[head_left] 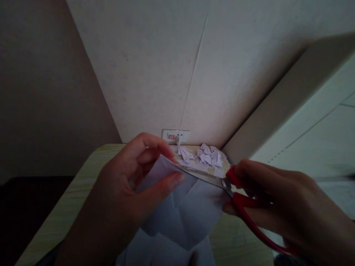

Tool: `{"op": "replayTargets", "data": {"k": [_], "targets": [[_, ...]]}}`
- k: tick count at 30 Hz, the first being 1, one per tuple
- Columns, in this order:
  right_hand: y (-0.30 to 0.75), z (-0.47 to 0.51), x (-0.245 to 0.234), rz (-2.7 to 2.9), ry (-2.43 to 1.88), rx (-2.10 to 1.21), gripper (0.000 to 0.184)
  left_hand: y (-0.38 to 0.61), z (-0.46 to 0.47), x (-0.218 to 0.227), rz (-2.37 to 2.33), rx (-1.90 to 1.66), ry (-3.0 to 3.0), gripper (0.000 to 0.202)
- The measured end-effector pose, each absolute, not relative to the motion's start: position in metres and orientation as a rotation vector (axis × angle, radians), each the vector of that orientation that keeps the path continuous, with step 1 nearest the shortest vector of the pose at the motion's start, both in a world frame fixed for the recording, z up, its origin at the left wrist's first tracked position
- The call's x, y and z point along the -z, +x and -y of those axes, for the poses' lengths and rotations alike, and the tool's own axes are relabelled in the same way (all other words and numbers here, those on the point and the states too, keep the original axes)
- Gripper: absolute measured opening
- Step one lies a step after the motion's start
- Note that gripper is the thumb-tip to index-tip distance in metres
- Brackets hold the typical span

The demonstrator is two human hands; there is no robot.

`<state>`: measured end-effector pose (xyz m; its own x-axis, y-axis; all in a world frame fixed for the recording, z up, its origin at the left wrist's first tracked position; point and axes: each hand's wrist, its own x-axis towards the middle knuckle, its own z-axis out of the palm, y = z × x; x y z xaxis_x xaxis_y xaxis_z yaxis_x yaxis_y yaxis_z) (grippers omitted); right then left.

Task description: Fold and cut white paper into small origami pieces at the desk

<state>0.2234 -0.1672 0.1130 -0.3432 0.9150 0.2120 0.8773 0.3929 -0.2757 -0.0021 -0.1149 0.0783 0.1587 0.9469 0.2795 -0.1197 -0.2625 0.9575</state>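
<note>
My left hand (130, 181) pinches a creased white sheet of paper (183, 210) near its upper edge, thumb in front and fingers behind. In my right hand (280, 199) are scissors (224, 183) with red handles, their blades pointing left. The blades lie along the top edge of the paper, with the tips close to my left thumb and forefinger. They look nearly closed; whether the edge is between them is hard to see. Below the held sheet, more white paper (166, 251) lies on the table.
A light wood-grain table (80, 192) stands against the wall. Several folded white paper pieces (209, 155) are heaped at its far right. Behind them a wall socket (175, 136) has a plug in it. A white cabinet (313, 111) rises on the right.
</note>
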Motion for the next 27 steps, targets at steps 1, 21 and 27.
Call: {"op": "replayTargets", "data": {"k": [1,21,27], "targets": [[0.223,0.1672,-0.1127,2.316,-1.558,-0.177,0.037,-0.0019,0.1153,-0.0786,-0.87,-1.311,1.405,0.021],[0.22,0.1698,-0.1113,2.323,-1.525,-0.084,0.016,-0.007,0.1176,-0.0766,-0.869,-1.366,1.387,0.025],[0.2263,0.1702,-0.1071,2.318,-1.477,-0.069,0.016,-0.0065,0.117,-0.0766,-0.85,-1.336,1.353,0.031]]}}
